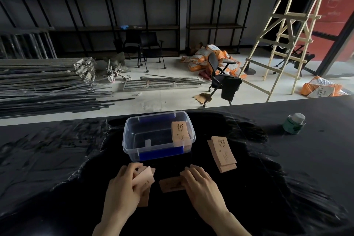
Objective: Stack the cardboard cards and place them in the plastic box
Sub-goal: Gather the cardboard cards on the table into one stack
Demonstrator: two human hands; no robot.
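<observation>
Dark black tabletop (57, 159), cluttered workshop floor behind. Left hand (122, 188) has its grip closed on a fanned handful of tan cardboard cards (146, 182). Right hand (199, 184) presses flat, fingers extended, on one loose tan card (170, 184). Another tan card stack (222, 153) lies right of the clear plastic box (132, 140), which holds one stack (179, 134). Risk: the uneven fan slips or spills when merged.

My worktop (57, 159) is black. On it sit a clear plastic box (134, 151), loose cards (223, 154) just right of it, one card (170, 184), and a green jar (294, 123).
</observation>
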